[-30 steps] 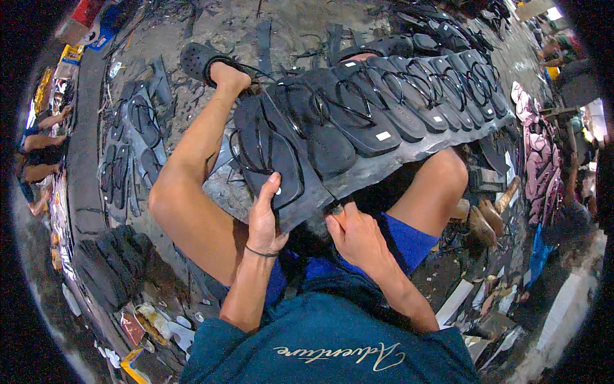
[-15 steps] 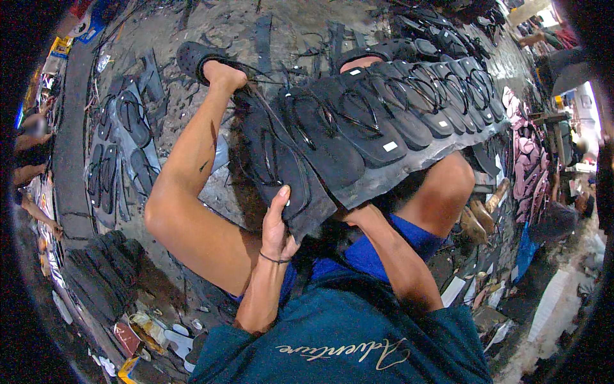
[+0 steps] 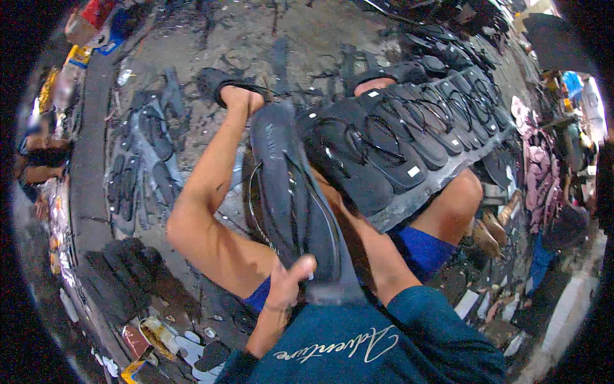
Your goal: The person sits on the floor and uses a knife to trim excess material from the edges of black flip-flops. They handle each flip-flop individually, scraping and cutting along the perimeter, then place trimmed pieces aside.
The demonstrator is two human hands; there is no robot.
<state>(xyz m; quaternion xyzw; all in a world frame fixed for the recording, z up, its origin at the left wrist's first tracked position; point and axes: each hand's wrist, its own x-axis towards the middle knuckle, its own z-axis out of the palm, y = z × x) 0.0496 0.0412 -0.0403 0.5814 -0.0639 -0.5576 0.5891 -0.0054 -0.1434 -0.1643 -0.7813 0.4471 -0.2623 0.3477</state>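
My left hand (image 3: 291, 281) grips the near end of a black rubber sheet piece with flip-flop soles and straps on it (image 3: 294, 192), thumb on top. This piece is tilted up over my lap and blurred. My right forearm (image 3: 377, 256) runs up behind it; the right hand's fingers are hidden there. To the right, a row of black flip-flops (image 3: 390, 150) lies side by side on a dark grey rubber sheet (image 3: 422, 201) across my right leg. Some soles carry small white labels.
More black flip-flops (image 3: 153, 137) lie on the ground at left, near a stack of dark rubber pieces (image 3: 121, 278). Pink footwear parts (image 3: 540, 173) are heaped at the right. Scraps litter the ground. Another person's arms (image 3: 41, 173) show at the far left.
The leftmost flip-flop piece has swung up and apart from the row, drawn toward me by my left hand. My right forearm has reached farther forward, behind it. The view has shifted slightly.
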